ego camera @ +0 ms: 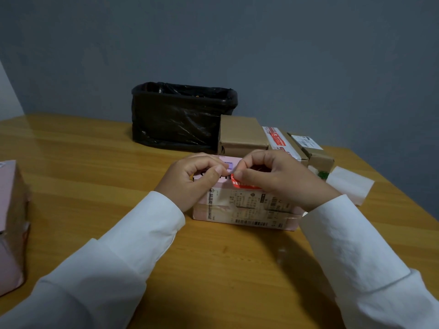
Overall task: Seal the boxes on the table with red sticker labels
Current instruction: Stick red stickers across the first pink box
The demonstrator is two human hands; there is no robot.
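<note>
1. Both hands, left (190, 179) and right (275, 176), pinch the red label (244, 184) over the pink box (244, 210) at mid-bench (95, 162).
2. I should lay it flat across the seam, then press outward.

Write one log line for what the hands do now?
step: sticking | left hand: pinching sticker edge | right hand: pinching red sticker | on: pink box

Both hands meet over a pink box (244, 210) in the middle of the desk (95, 162): the left hand (190, 179) and right hand (278, 176) pinch a red sticker label (244, 184) lying on its top. Behind stand a black-lined bin (180, 115) and a row of brown boxes (242, 136); another pink box (11, 222) sits at the left edge.
</note>
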